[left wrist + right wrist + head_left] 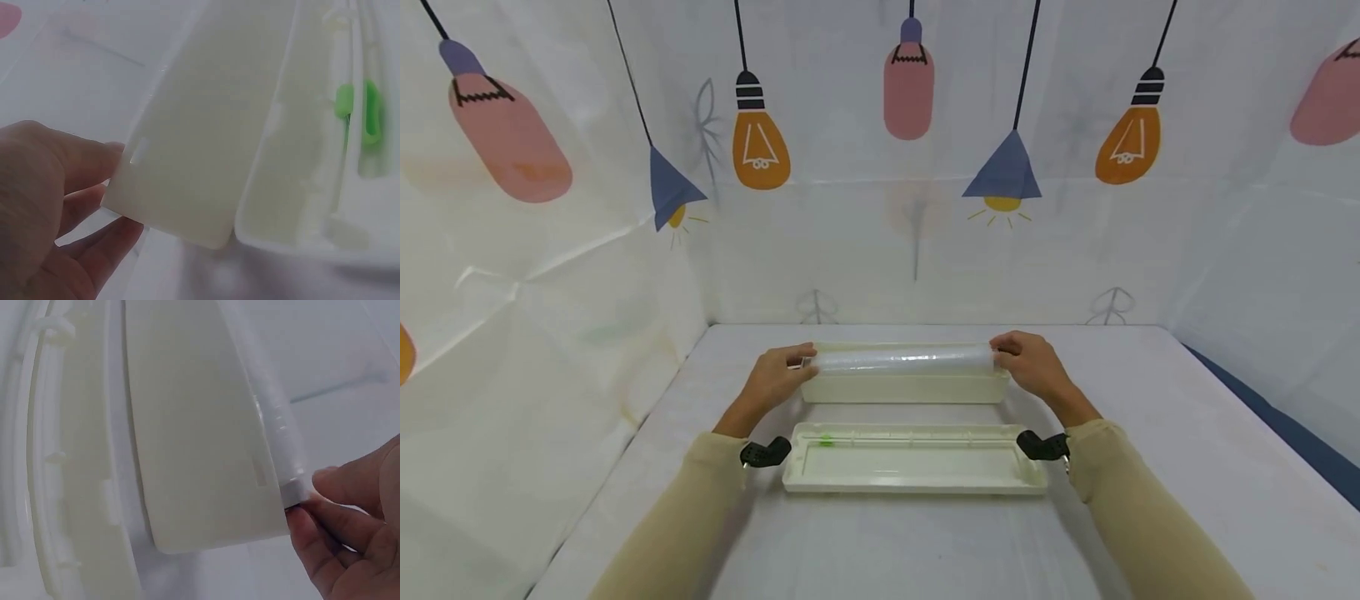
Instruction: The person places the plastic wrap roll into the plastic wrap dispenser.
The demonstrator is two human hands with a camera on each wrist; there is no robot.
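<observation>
A clear, shiny roll of cling film [906, 359] lies lengthwise at the top of a long cream box [906, 389]. My left hand [772, 379] grips the roll's left end, with fingers close against the box's end wall; in the left wrist view the box hides that end. At the other side my right hand [1033, 364] pinches the roll's right end between thumb and fingers. That end [292, 490] stands out above the box rim in the right wrist view. Nearer me lies the cream lid [917, 481], with a rail and a green slider cutter [826, 440].
Under everything is a white-covered table [910, 550]. A white curtain [850, 250] printed with lamps and bulbs stands behind it and along both sides. The lid lies between my forearms, just in front of the box.
</observation>
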